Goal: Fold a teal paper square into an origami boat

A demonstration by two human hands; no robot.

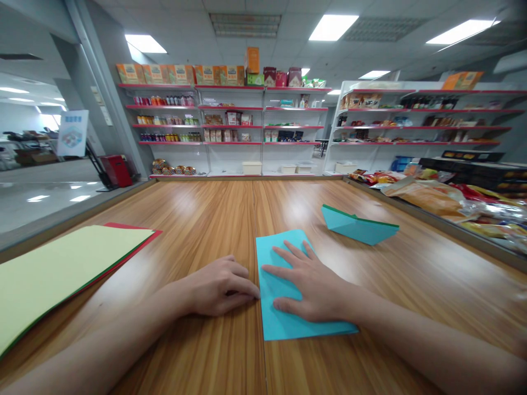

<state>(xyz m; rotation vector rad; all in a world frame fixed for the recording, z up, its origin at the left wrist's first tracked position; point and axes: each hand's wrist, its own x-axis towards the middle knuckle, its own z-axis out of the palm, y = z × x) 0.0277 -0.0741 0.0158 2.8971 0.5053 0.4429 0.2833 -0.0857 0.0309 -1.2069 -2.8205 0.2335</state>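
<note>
A sheet of light blue paper [284, 321], apparently folded in two, lies flat on the wooden table [206, 225]. Spread out on top of it is my right hand [307, 280], palm down, fingers apart. My left hand [224, 288] rests on the wood just left of the sheet, fingers curled together, with the fingertips at the paper's left edge. Nothing shows inside those curled fingers. Beyond my right hand sits a folded blue paper boat [358, 226] with a green upper edge, tilted on the table.
At the left lies a stack of coloured paper [69, 263], pale yellow on top, green and red beneath. Packaged snacks [436, 197] crowd the right side past the table's raised rim. Stocked shelves [230, 107] stand behind the far edge.
</note>
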